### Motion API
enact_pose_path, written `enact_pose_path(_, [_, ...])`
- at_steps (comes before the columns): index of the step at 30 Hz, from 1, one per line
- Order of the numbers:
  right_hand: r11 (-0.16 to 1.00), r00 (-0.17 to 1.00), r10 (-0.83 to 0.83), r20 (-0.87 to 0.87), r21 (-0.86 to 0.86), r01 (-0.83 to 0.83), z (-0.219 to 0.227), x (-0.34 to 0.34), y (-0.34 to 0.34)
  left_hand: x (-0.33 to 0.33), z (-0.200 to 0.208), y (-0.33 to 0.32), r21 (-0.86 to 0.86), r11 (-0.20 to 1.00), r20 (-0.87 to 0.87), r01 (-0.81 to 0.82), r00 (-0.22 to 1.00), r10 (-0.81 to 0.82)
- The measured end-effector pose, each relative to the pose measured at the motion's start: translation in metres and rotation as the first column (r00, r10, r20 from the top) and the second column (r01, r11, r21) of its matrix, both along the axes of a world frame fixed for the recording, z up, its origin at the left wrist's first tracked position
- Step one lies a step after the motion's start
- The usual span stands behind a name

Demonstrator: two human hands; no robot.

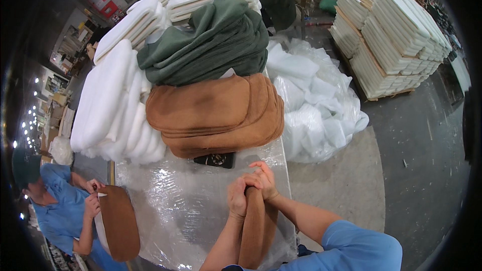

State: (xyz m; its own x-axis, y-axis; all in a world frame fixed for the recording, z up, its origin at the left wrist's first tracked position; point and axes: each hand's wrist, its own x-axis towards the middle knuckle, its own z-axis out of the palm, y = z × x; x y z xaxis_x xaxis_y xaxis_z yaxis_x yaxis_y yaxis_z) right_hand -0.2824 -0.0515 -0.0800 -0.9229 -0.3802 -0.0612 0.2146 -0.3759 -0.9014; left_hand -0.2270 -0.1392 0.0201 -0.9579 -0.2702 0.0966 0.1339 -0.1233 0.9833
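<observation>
Near the front edge of the plastic-covered table (175, 195), a long brown fabric cover (252, 231) stands upright, close to my body. My left hand (237, 196) is closed on the left side of its top end. At the same end, my right hand (263, 180) grips from the right, its fingers bent over the top edge. Whether anything fills the cover is hidden. Beyond my hands lies a stack of brown fabric covers (211, 105), with a small black flat object (216, 160) partly under its near side.
Behind the brown stack sit folded green fabric (206, 40) and white padding (103, 95). Plastic-wrapped white material (316, 100) lies right of the table; a pallet of white pads (391, 40) stands farther off. At left, a co-worker (63, 195) holds a brown cover (120, 226) with a white edge.
</observation>
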Motion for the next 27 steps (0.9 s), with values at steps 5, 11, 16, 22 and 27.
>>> enact_pose_path(5, [0.999,0.998,0.035,0.046,0.011,-0.036,-0.005,-0.013,0.010,-0.006,-0.016,0.000,0.137,0.990,0.070,0.029,0.997,-0.039])
enact_pose_path(11, [0.998,0.998,-0.065,-0.012,-0.026,0.065,0.064,-0.038,0.022,-0.009,-0.050,-0.016,0.332,0.935,0.159,0.127,0.969,-0.188])
enact_pose_path(16, [0.939,0.930,0.341,-0.135,0.004,-0.344,0.121,-0.014,0.016,-0.013,-0.130,-0.019,-0.386,0.890,-0.071,-0.245,0.969,0.236])
enact_pose_path(22, [0.948,0.948,0.311,-0.073,-0.048,-0.315,0.084,-0.012,0.012,-0.014,-0.141,-0.015,-0.399,0.912,-0.077,-0.093,0.995,0.068])
enact_pose_path(27, [0.942,0.945,0.328,-0.002,-0.078,-0.327,0.076,-0.010,0.012,-0.014,-0.142,-0.004,0.352,0.928,0.051,-0.125,0.992,0.114])
